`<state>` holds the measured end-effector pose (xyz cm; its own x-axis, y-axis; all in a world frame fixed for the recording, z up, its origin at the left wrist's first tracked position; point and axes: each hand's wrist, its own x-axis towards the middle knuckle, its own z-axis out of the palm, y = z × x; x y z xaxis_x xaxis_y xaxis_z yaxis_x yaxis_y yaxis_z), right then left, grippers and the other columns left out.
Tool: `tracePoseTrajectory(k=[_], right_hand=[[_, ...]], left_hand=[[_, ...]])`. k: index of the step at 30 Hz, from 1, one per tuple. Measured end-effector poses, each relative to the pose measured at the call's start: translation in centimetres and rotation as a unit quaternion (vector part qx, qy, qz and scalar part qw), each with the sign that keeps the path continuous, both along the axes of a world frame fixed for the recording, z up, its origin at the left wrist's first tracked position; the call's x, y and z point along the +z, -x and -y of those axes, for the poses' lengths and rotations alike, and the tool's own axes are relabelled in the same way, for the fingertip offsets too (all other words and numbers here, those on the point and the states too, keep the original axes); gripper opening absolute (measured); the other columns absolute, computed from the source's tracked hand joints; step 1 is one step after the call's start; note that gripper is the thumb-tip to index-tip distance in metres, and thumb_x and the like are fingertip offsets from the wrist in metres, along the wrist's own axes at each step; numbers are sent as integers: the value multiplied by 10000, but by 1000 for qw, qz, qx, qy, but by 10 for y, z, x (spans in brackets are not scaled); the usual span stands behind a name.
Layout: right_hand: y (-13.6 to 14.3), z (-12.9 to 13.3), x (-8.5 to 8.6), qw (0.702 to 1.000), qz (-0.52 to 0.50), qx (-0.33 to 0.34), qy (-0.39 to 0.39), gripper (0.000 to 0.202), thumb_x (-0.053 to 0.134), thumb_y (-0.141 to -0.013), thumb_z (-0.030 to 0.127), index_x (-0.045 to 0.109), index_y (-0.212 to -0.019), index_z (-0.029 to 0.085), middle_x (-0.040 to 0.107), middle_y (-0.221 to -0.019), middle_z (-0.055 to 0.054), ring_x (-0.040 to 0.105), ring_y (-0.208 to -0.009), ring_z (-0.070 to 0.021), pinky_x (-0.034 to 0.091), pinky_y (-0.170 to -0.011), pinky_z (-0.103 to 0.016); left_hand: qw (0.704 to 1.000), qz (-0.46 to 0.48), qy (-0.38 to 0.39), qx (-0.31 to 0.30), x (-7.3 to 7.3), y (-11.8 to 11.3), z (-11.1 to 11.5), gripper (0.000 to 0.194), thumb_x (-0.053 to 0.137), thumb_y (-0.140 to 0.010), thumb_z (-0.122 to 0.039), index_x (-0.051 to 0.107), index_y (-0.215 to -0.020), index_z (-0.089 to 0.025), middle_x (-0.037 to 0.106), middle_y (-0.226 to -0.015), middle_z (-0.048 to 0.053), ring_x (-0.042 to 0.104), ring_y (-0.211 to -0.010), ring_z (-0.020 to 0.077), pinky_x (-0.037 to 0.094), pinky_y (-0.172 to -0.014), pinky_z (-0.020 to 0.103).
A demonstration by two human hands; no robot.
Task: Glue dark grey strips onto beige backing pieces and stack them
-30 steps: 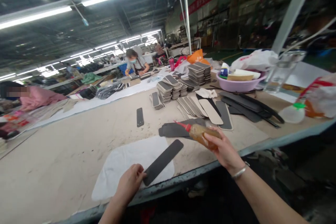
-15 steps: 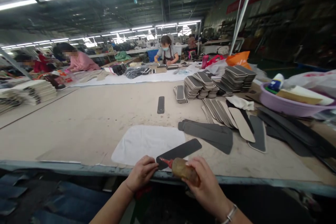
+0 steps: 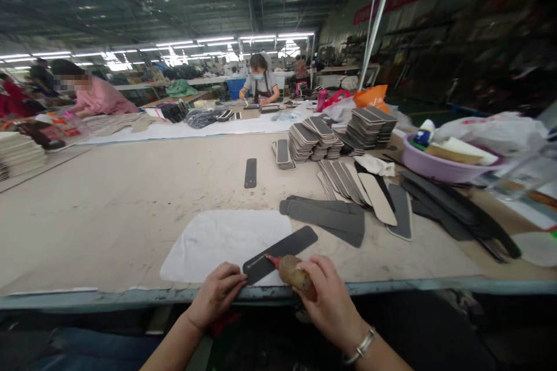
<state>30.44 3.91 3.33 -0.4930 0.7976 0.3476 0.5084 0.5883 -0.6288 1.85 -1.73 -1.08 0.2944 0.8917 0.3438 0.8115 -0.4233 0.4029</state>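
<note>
A dark grey strip with rounded ends (image 3: 291,243) lies slanted across a white sheet (image 3: 209,237) at the table's near edge. My left hand (image 3: 224,290) is closed on the strip's near-left end, fingertips pinching its edge. In my right hand (image 3: 326,295) is a yellowish glue bottle (image 3: 293,275), tilted so that its red nozzle points left and touches or nearly touches the strip. A thin pale line of glue shows on the strip, left of the nozzle tip. Several loose dark grey strips (image 3: 326,217) lie just beyond, to the right.
Farther off lies a single small dark strip (image 3: 250,174). Stacks of pale-edged pieces (image 3: 302,142) stand at the back right, beside a purple basin (image 3: 439,169) with things in it. A co-worker (image 3: 261,84) sits across the table, and another person in pink (image 3: 102,95) works at the left.
The nozzle has moved along the strip, away from my left hand, and a pale glue line now shows behind it. The whole view has shifted, so the table things appear farther left.
</note>
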Motion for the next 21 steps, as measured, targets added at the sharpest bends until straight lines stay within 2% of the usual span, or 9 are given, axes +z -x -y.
tracePoseTrajectory(k=[7, 13, 17, 21], right_hand=[[-36, -23, -5, 993, 20, -114, -25, 370, 583, -729, 141, 484, -1078, 214, 451, -1089, -93, 450, -1047, -243, 413, -932, -429], [-56, -38, -14, 981, 29, -182, -60, 342, 604, -736, 216, 491, -1058, 210, 470, -1048, -91, 481, -989, -241, 447, -884, -422], [-56, -38, -12, 980, 13, -186, -73, 334, 592, -751, 242, 487, -1066, 208, 466, -1040, -94, 479, -992, -250, 445, -872, -444], [-39, -19, -1, 993, -38, -111, -27, 339, 591, -755, 195, 468, -1071, 211, 450, -1073, -93, 464, -1021, -233, 430, -902, -416]], left_hand=[[1000, -10, -10, -20, -6, 5, -3, 212, 498, -853, -166, 622, -1017, -218, 577, -945, 67, 565, -875, 152, 496, -761, 272], [999, -25, -28, -28, -6, 6, -3, 213, 497, -858, -198, 630, -1023, -222, 602, -969, 70, 579, -896, 162, 510, -769, 278], [999, -20, -24, -21, -4, 5, -3, 205, 491, -861, -203, 632, -1008, -223, 598, -967, 65, 576, -891, 160, 511, -761, 278], [999, -17, -32, -15, -3, 3, -3, 198, 502, -853, -183, 630, -998, -225, 590, -955, 60, 566, -878, 154, 508, -756, 286]])
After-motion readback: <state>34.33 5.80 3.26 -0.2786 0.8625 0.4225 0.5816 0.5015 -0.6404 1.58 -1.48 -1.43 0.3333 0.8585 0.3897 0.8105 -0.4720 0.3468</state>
